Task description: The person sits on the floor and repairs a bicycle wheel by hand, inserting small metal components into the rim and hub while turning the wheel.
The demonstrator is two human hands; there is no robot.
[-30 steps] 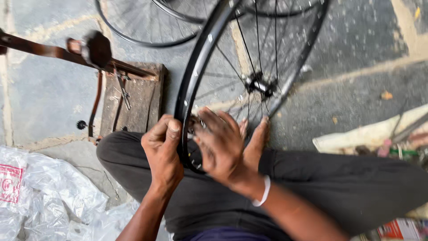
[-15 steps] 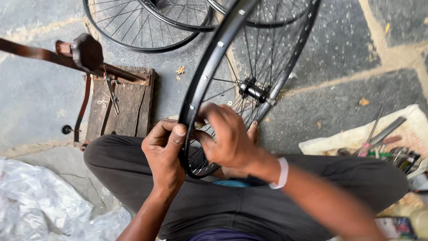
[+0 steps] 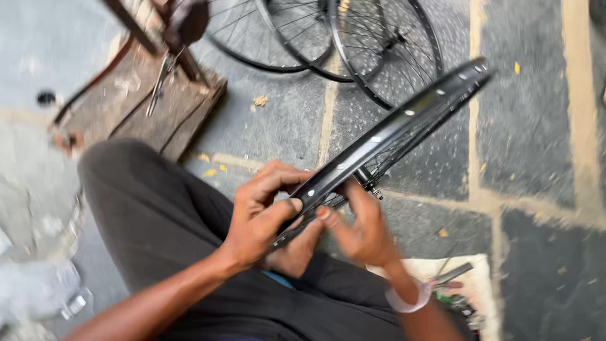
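A person seated on grey stone paving holds a black metal spoked bicycle wheel rim edge-on above the lap, the rim slanting from the hands up toward the far right. The left hand grips the near end of the rim, thumb pressed along its inner channel and fingers curled around the outer side. The right hand, a white band at its wrist, sits just right of the rim with fingers half spread and fingertips touching the rim beside the left thumb. Beyond the rim lie more black spoked wheels. Left of the rim stands a worn brown wooden stand. Right of the rim's near end, tools rest on a pale cloth.
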